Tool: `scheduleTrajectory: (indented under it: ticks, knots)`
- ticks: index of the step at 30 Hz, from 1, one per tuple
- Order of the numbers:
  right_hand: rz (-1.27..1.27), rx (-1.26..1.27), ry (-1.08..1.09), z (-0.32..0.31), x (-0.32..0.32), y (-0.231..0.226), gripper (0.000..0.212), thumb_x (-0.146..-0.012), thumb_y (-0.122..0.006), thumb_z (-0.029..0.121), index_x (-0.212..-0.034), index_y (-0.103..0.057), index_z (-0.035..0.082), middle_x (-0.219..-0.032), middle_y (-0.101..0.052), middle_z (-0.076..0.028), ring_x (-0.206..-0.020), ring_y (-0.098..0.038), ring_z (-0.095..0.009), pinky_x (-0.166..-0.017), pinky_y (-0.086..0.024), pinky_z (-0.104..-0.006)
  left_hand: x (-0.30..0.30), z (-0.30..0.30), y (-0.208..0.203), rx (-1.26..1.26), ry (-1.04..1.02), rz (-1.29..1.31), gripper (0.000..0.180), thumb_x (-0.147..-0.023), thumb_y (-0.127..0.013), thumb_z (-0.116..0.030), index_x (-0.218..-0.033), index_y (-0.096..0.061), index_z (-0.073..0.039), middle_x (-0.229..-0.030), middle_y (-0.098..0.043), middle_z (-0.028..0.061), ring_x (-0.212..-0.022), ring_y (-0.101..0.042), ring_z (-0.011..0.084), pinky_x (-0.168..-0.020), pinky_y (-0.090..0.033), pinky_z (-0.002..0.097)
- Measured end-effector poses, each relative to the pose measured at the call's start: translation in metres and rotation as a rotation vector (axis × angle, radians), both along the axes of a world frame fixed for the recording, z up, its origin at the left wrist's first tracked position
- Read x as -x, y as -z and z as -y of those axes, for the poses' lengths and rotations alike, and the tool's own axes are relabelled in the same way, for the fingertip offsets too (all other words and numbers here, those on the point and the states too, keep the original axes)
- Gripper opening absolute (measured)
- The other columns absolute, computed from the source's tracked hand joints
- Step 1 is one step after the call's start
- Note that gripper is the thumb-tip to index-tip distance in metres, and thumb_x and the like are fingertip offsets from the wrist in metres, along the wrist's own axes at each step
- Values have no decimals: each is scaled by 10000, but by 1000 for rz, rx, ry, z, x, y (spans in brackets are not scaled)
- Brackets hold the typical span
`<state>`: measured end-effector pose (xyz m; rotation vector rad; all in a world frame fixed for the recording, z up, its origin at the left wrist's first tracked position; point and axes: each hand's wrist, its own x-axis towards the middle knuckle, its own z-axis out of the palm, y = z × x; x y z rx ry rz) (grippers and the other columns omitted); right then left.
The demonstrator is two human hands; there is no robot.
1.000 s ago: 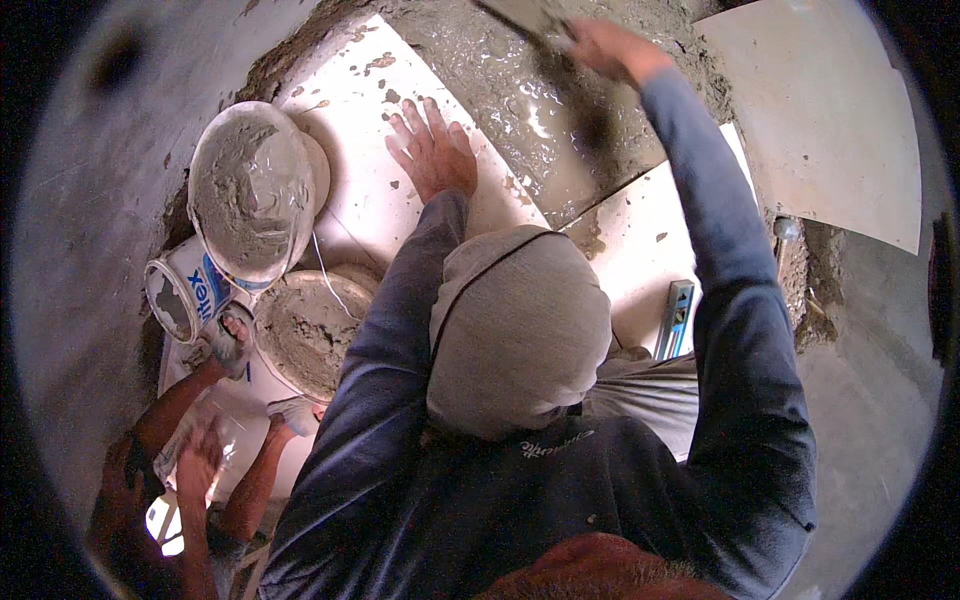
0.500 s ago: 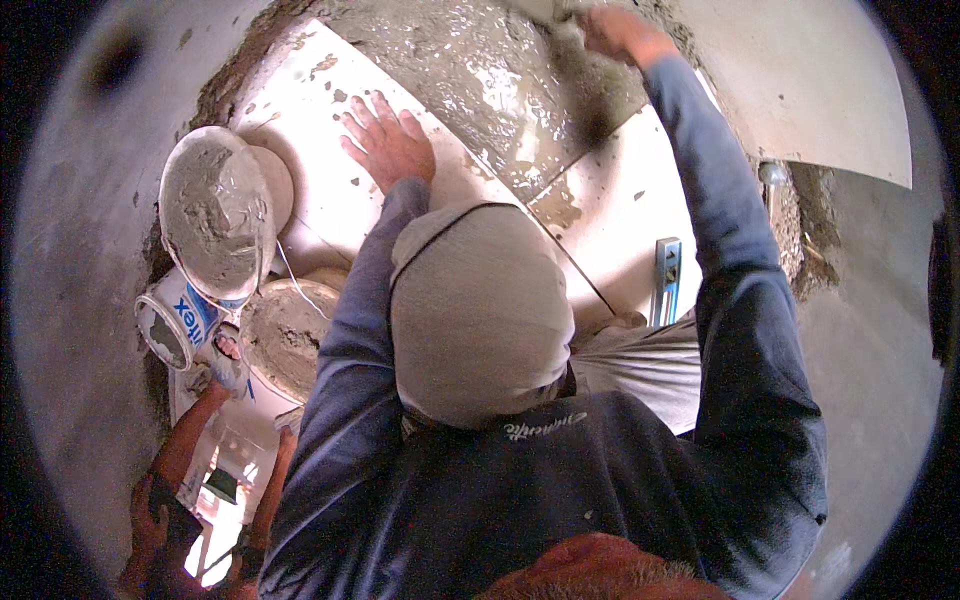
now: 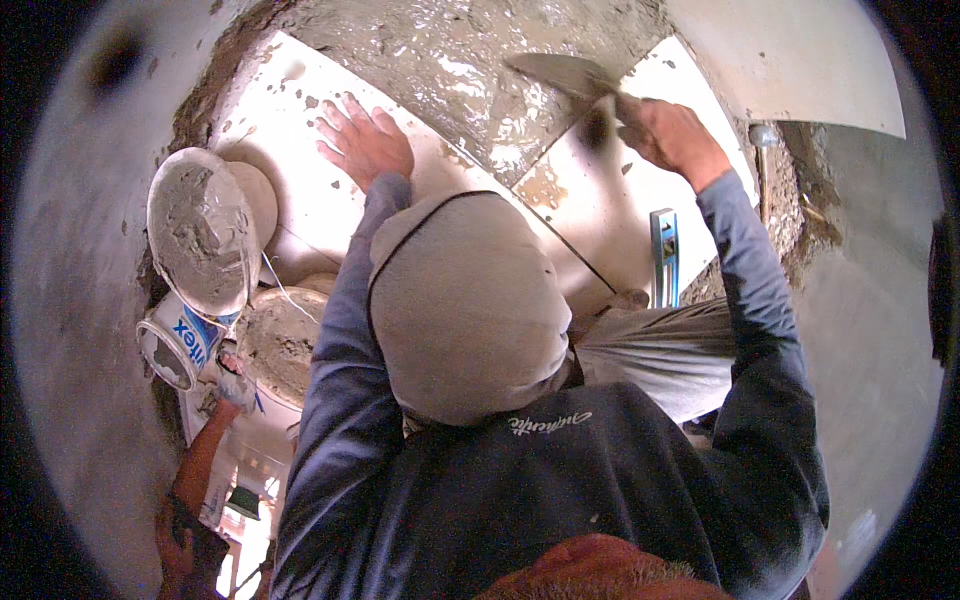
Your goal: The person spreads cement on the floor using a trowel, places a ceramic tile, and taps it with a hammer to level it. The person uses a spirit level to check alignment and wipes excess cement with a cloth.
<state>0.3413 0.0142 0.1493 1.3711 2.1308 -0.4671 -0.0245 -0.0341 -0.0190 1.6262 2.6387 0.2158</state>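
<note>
My left hand (image 3: pixel 368 145) lies flat on a large white floor tile (image 3: pixel 270 120), fingers spread, holding nothing. In my right hand (image 3: pixel 678 140) is a trowel (image 3: pixel 562 72), its handle wrapped by my fingers and its mortar-smeared blade pointing left. The blade is over the edge of the wet grey mortar (image 3: pixel 440 55), beside a second white tile (image 3: pixel 600 225). Whether it touches the mortar I cannot tell. Mortar splashes dot both tiles. A blue spirit level (image 3: pixel 664 255) rests on the second tile, below my right hand.
At left, a tilted bucket (image 3: pixel 195 220) and a second bucket (image 3: pixel 280 345) hold grey mortar, near a white and blue pail (image 3: pixel 180 345). Another person's hand (image 3: pixel 235 388) is beside them. A pale panel (image 3: pixel 800 65) stands at upper right. A grey-clothed rounded form (image 3: pixel 470 300) blocks the middle.
My right hand has drawn back from the far mortar toward me and right, bringing the trowel into plain view. My left hand stays on the tile. One of the other person's arms has withdrawn.
</note>
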Motion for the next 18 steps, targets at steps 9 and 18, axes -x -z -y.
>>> scheduleTrajectory:
  ticks: [9, 18]
  knots:
    - [216, -222, -563, -39, -42, 69, 266, -997, -508, 190, -1255, -575, 188, -821, -713, -126, -770, -745, -321, -641, -611, -450, 0, 1, -2, -25, -16, 59, 608, -1036, -372, -376, -1580, -341, -105, -1654, -255, 181, -1547, -141, 390, -1245, -60, 555]
    - [199, -265, -293, -67, -76, 10, 251, -968, -546, 208, -1188, -652, 150, -837, -713, -181, -777, -729, -339, -649, -578, -479, -2, -2, -4, 40, -40, 32, 612, -1039, -365, -381, -1585, -328, -108, -1666, -224, 175, -1551, -131, 380, -1249, -60, 545]
